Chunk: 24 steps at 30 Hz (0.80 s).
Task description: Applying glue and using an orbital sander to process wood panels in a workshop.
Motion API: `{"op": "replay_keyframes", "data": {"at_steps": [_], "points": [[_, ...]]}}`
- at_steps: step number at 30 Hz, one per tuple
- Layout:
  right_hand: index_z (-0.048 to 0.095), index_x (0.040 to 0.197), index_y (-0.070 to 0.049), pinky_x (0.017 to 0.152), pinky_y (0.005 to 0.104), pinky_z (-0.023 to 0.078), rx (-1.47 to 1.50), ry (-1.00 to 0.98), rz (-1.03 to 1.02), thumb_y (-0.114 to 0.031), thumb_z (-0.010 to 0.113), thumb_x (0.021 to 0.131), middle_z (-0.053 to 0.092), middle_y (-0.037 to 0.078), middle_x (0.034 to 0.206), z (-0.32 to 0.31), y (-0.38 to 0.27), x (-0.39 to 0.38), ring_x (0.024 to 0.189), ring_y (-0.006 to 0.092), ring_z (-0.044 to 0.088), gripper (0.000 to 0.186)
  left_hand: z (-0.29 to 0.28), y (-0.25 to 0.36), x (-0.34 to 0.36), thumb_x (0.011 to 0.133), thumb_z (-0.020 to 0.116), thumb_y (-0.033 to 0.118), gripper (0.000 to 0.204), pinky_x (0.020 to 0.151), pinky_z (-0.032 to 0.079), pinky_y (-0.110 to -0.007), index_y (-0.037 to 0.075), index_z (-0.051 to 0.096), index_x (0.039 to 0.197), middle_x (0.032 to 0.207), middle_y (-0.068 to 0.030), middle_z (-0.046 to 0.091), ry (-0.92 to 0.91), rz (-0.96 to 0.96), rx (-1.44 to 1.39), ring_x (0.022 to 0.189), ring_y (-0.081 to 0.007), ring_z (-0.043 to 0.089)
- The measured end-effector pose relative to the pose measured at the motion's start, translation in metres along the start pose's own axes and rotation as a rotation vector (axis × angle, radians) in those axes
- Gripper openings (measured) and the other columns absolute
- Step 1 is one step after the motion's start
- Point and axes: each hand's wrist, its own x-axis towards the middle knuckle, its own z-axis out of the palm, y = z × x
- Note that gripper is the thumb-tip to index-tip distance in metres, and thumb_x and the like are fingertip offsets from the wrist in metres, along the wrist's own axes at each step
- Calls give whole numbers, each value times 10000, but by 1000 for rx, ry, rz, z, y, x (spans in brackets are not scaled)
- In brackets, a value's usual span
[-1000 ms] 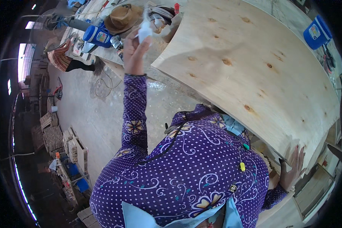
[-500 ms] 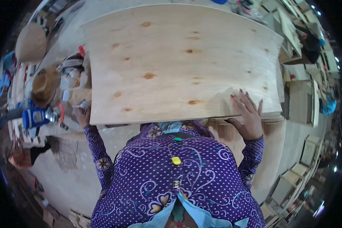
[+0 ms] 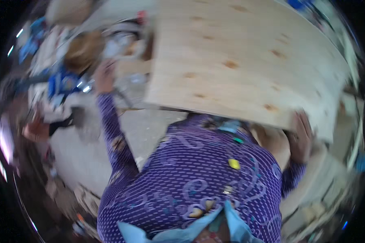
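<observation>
The person's left hand (image 3: pixel 105 75) has just come away from the near left corner of the plywood sheet (image 3: pixel 247 60), and that corner now lies apart from it, toward 4 o'clock. This appears to leave only 1 hand steadying the sheet while the other is busy among the loose articles on the table (image 3: pixel 127 67). The left hand's fingers point toward 12 o'clock but are smeared by motion, so whether they pinch anything cannot be told. A brown hat (image 3: pixel 84 50) lies near it toward 10 o'clock, a blue jug (image 3: pixel 64 83) toward 9 and a pale plastic article (image 3: pixel 138 78) toward 3.

The right hand (image 3: pixel 302 137) is laid open at the sheet's near edge, at 3 o'clock in the view, its fingers flat on the wood and close together. The sheet fills the region from 12 to 3 o'clock.

Against the frame 0.5 s ago, the view has swung left, so the sheet sits farther toward 2 o'clock, and the picture is blurrier. The right hand's fingers were more spread then. At 1.0 s ago, the left hand was raised around a white squeeze bottle; no such bottle can be made out in its grasp now.
</observation>
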Motion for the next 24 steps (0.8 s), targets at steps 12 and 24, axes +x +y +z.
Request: {"op": "replay_keyframes", "data": {"at_steps": [12,24], "points": [[511,1324,-164,1107,554,79,-222,6,132,-344,637,792,429,68,1422,-12,-16,-26,1354,257,341,576,58,62,77,827,574,319,220,813,494,-431,189,687,965,962,-132,663,-488,-128,790,911,-301,632],[576,1235,-207,1109,587,106,-199,184,166,-310,742,692,494,30,1348,-32,-41,-28,1295,228,410,578,42,-36,139,831,546,277,380,785,482,-484,78,548,1155,979,-220,629,-794,96,967,905,-406,601]]}}
